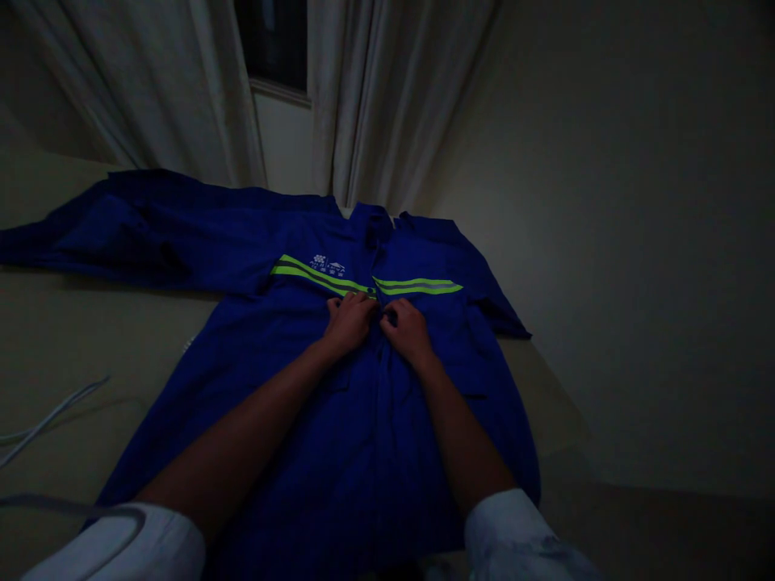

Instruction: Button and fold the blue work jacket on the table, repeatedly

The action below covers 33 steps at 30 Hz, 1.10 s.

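A blue work jacket point(291, 420) lies spread out, front side up, with yellow-green reflective strips point(417, 286) across the chest and a white printed logo. Its collar points away from me. At the front placket, just below the strips, my left hand point(351, 319) pinches the fabric edge with bent fingers. Close beside it, my right hand point(407, 327) grips the other side of the placket between thumb and fingers. A small dark button point(370, 290) shows just above my left fingertips. What lies exactly between the fingertips is too dark to make out.
The jacket rests on a pale tabletop point(163, 339). White cables point(54, 415) lie at the left, and a dark cord point(66, 506) crosses my left sleeve. Curtains point(400, 97) and a dark window point(275, 40) stand behind; a plain wall point(635, 242) is at the right.
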### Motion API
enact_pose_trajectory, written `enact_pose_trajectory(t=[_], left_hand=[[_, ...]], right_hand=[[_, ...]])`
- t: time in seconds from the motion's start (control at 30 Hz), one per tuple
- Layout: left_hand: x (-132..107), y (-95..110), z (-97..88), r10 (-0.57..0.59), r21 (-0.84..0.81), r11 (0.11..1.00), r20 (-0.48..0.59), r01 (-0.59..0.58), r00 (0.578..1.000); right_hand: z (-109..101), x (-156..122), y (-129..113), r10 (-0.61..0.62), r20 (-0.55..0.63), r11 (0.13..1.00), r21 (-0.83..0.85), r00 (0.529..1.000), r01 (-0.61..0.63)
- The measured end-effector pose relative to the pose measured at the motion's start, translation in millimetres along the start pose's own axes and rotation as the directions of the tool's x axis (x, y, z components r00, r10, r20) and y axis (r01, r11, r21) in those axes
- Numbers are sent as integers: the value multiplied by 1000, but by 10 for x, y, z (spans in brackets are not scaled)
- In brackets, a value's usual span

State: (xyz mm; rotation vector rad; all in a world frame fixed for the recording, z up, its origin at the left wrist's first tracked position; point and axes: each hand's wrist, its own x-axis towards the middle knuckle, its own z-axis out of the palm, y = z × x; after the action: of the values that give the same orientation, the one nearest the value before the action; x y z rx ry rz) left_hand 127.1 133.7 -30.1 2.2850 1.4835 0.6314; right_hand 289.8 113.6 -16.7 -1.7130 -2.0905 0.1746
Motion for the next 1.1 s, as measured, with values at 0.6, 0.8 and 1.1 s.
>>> enact_pose_trajectory(t=[0.6, 0.8, 1.1], left_hand=[[-34, -13, -18, 20, 19, 1000, -45, -19, 999], [-99, 133, -92, 26, 154, 988, -101, -10, 995], [-452, 144, -163, 83, 163, 983, 26, -86, 996]], right_hand=[[-36, 35, -11, 292, -258, 950, 194, 921, -247], [-217, -530, -330, -65, -50, 998, -8, 997, 65], [-222, -963, -483, 137, 40, 963, -241, 990, -123]])
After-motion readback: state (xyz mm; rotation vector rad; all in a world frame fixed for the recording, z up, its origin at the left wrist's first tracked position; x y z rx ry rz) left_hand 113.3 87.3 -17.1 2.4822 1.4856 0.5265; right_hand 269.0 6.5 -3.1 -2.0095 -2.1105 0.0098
